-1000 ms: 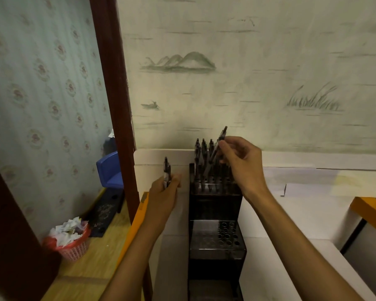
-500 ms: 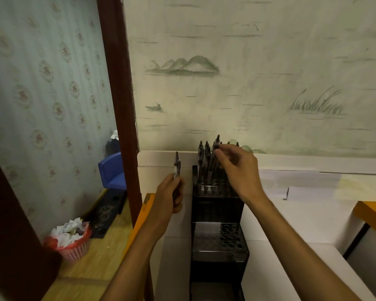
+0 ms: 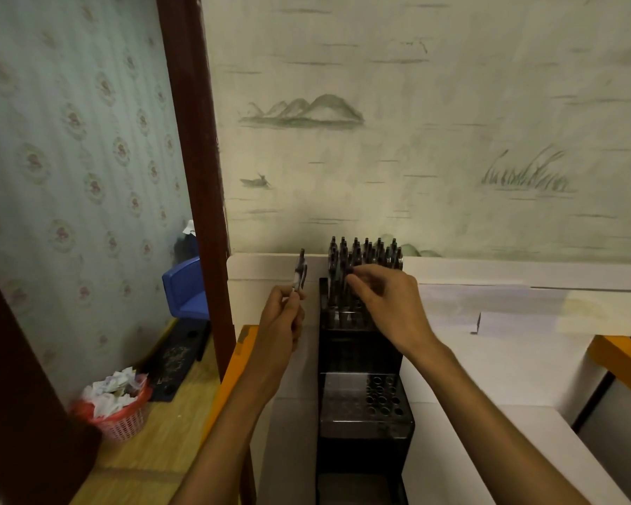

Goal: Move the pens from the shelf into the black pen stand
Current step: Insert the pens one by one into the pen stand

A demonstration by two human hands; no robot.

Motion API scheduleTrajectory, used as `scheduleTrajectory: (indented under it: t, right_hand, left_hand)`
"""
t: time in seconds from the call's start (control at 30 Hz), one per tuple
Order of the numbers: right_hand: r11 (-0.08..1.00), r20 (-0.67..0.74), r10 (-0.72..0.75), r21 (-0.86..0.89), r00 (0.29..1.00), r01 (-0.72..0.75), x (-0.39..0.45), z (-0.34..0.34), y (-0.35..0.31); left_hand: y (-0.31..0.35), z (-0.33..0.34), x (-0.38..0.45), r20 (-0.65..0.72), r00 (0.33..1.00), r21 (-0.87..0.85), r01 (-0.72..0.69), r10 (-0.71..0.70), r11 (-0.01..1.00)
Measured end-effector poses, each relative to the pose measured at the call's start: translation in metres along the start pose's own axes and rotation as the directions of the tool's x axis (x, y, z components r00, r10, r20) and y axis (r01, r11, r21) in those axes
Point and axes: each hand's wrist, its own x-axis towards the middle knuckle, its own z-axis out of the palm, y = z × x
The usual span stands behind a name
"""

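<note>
Left hand: I grip a spare pen upright.
Right hand: I cannot tell its grip.
Risk: crowded pen stand could jam it.

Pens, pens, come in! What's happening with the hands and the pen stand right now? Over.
Left hand holds one pen upright beside the stand. Right hand fingers pinch a pen top among the pens in the black pen stand. Lower tier holes show no pens. Nothing blocking.
</note>
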Motion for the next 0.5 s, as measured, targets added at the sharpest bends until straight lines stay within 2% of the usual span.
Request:
scheduleTrajectory:
  t: [0.2,0.27,0.37,0.43,0.5]
  right_hand:
    - [0.998,0.032,-0.022,-0.06,0.999,0.024,-0.001,-0.003,0.001]
    - [0.999,-0.017,-0.004,-0.048,1.0,0.004,-0.002,-0.005,0.001]
    - [0.986,-0.028,0.072,0.15,0.997,-0.067,-0.004,-0.013,-0.005]
    - [0.938,0.078,0.103,0.323,0.992,-0.123,-0.005,-0.019,-0.014]
    - [0.921,0.152,0.08,0.366,0.985,-0.131,-0.006,-0.02,-0.019]
  left_hand:
    - [0.004,0.005,-0.004,0.03,0.999,0.014,-0.031,0.03,0.999]
    - [0.004,0.007,-0.005,0.038,0.998,0.029,-0.043,0.042,0.999]
    - [0.005,0.011,-0.005,0.041,0.998,0.048,-0.048,0.046,0.998]
    - [0.004,0.016,-0.005,0.053,0.998,0.065,-0.035,0.032,0.997]
    - [0.003,0.021,-0.006,0.077,0.997,0.08,-0.018,0.012,0.997]
